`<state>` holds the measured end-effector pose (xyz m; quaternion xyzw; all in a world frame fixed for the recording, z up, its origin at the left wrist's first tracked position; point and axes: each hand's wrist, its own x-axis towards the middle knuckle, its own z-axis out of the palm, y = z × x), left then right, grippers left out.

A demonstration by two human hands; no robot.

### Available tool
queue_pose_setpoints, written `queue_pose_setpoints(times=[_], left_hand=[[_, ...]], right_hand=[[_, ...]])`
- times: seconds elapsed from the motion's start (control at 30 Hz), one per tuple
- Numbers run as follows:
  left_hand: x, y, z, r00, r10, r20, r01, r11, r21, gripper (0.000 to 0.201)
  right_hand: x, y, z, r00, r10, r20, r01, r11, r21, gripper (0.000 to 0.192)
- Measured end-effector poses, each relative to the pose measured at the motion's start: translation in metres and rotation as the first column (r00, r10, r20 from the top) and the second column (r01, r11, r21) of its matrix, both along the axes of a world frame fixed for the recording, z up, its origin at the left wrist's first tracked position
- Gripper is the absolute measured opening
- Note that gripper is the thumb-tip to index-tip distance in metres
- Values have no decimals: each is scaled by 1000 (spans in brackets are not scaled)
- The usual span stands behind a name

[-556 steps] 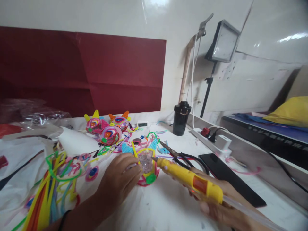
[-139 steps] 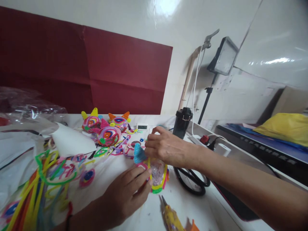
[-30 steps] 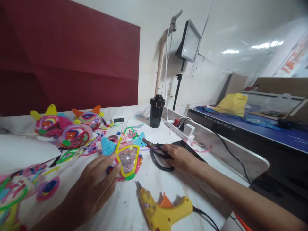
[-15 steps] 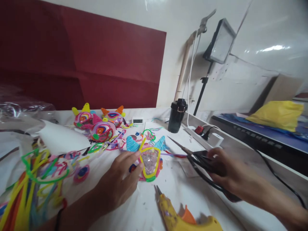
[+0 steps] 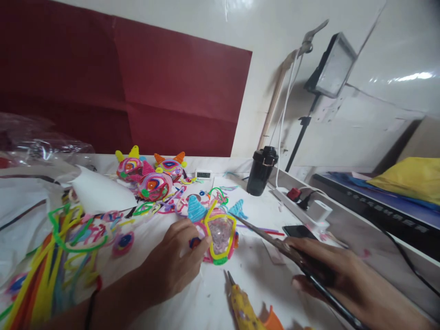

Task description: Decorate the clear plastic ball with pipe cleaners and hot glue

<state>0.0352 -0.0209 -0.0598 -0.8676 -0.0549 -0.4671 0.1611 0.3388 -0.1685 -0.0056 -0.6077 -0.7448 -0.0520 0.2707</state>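
A pipe-cleaner animal head [image 5: 221,236] rests on the white table, with blue ears, a clear middle framed in yellow and a green bottom edge. My left hand [image 5: 178,256] grips its left side between thumb and fingers. A loose yellow end sticks up at the top of the frame. In my right hand [image 5: 330,270] is a pair of scissors [image 5: 268,236] with dark handles, seen nearly edge-on. Their point reaches the upper right of the head, close to the right ear. Whether the tip touches the yellow strip I cannot tell.
A yellow glue gun [image 5: 244,305] lies in front. Finished pipe-cleaner heads [image 5: 155,185] stand at the back left, loose pipe cleaners [image 5: 44,270] at the left. A black bottle [image 5: 261,170], a phone [image 5: 298,232] and a power strip [image 5: 287,196] are on the right.
My right hand has brought the scissors left to the head, turning them edge-on. My left fingers have curled in on the head's left side. The camera view has shifted left slightly.
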Motion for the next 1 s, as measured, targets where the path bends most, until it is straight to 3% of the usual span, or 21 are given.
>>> queue_pose_setpoints(times=[0.1,0.3,0.73,1.0], left_hand=[[0,0,0,1000,4,-5,-3,1000,16,35],[0,0,-1,1000,-5,-21,4,1000,-15,31],[-1,-10,11,997,29,-64,-33,998,-60,41],[-1,-9,12,997,24,-75,-27,999,-38,31]], right_hand=[[-3,11,10,989,116,87,-106,989,-108,44],[0,26,9,947,128,294,-88,985,-146,52],[-3,46,20,874,153,462,-134,988,-76,49],[-7,51,26,853,202,482,-201,978,-54,43]])
